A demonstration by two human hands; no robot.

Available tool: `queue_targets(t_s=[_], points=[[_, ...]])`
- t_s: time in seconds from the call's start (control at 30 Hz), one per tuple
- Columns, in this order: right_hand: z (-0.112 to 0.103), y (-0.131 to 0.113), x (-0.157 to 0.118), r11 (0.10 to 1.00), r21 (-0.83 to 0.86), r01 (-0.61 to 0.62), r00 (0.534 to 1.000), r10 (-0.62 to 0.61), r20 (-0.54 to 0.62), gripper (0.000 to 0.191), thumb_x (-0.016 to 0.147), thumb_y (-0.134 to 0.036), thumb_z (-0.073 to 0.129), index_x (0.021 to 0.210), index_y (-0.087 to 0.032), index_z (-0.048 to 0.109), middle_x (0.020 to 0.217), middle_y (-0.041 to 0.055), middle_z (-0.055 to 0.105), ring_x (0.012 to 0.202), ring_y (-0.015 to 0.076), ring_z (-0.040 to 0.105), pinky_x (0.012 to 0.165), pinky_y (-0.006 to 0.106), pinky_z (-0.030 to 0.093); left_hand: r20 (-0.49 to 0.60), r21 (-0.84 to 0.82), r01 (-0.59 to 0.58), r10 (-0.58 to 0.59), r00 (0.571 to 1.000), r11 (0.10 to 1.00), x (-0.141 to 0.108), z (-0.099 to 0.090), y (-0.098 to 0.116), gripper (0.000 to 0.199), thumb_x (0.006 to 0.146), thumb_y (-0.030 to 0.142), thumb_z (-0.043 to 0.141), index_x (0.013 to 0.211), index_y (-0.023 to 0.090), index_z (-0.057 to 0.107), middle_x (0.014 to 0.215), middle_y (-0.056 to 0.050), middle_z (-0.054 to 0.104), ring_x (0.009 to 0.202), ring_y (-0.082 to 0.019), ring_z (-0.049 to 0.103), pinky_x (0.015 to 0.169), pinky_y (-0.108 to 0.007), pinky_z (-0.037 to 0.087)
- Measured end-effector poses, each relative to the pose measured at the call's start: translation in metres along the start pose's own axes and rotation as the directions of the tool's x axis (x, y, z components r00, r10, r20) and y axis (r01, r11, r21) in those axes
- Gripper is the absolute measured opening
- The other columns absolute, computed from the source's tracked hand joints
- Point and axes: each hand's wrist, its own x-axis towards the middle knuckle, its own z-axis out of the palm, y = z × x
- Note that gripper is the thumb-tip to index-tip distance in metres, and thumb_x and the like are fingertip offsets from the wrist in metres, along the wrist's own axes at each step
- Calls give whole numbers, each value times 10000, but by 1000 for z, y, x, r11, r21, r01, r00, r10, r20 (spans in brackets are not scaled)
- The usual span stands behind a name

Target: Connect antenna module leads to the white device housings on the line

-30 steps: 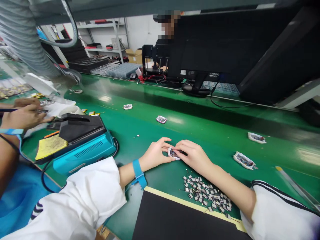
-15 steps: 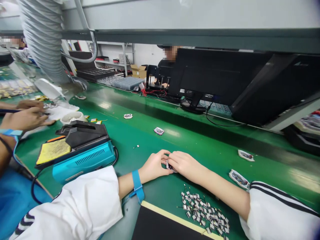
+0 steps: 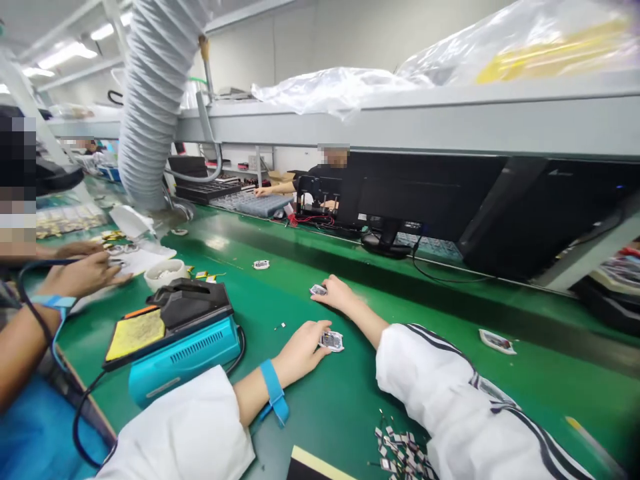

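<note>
My left hand [image 3: 303, 347], with a blue strap round its wrist, grips the left edge of a white-rimmed casing with electronic parts inside [image 3: 332, 341]. Farther back on the green table, my right hand [image 3: 339, 294] has its thumb and fingers on a similar smaller-looking casing [image 3: 319, 290]. Another casing [image 3: 261, 265] lies at the back left, and one more [image 3: 497, 341] is off to the right. A heap of small silvery parts with short wires [image 3: 400, 453] rests near the front edge, partly hidden by my right sleeve.
A teal soldering station [image 3: 185, 360] with a yellow sponge [image 3: 136, 339] stands at the left, beside a white bowl [image 3: 166, 273]. A co-worker's hands [image 3: 93, 273] are at the far left. Monitors [image 3: 410, 193] stand behind the table under a shelf.
My hands have moved apart. My right hand has let go of the casing near my left hand and reached forward to the one behind. The view has tilted up.
</note>
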Motion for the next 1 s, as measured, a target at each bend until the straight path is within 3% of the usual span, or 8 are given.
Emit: queue_targets(t_s=[0.23,0.33,0.4,0.53,0.63,0.73,0.83,1.0], points=[[-22,26,-22,998,56,-20,998,24,-62,299,814,-380,455,963,-136,544,960,60,559,845,133,539,748,320,449,-60,142,-2,11,998,990,31,5,-18,294,792,154,499,1081,116,458,1050,-101,536,991,-200,502,876,-408,420],[-42,47,-61,995,99,26,997,-19,-70,370,732,-446,527,883,-119,611,854,92,583,782,177,544,685,285,416,-114,133,27,-11,993,991,62,5,-32,296,828,287,474,1081,134,470,1085,-76,505,967,-188,512,829,-406,441],[-48,54,-93,988,133,80,996,-74,-49,374,690,-446,569,879,-127,626,838,83,582,764,173,538,675,271,403,-167,120,32,-11,986,992,79,3,-38,326,808,216,495,1111,107,447,1131,-118,480,1048,-221,463,904,-439,383],[-37,48,-149,965,212,155,988,-157,-9,379,668,-424,599,916,-139,626,819,60,563,738,150,523,669,255,403,-237,101,-59,82,968,993,74,0,-16,299,814,129,397,1105,96,460,1151,-138,471,1134,-234,372,995,-467,250],[-15,39,-165,942,280,182,983,-183,-24,368,677,-392,605,947,-141,611,845,53,543,758,137,514,696,250,410,-78,69,-259,264,961,963,32,6,24,176,811,179,428,880,180,590,905,-29,593,911,-150,510,875,-307,396],[6,32,-161,913,361,190,982,-174,-75,343,693,-369,602,958,-152,600,824,37,534,741,119,502,680,237,415,210,25,-490,475,855,871,-13,19,57,173,818,230,457,914,197,597,840,-18,593,801,-119,527,760,-229,428],[16,26,-153,882,437,178,982,-129,-141,403,678,-382,616,991,-132,575,842,45,533,698,109,490,655,245,422,332,74,-517,468,819,853,-31,27,68,201,844,274,428,890,200,609,805,-17,579,748,-103,527,710,-200,422],[19,26,-150,823,533,194,977,-112,-182,219,795,-274,486,932,-139,590,837,46,558,705,104,512,681,252,429,370,123,-519,446,815,846,-22,27,62,215,858,242,397,867,178,602,780,-13,598,739,-104,534,701,-197,423]])
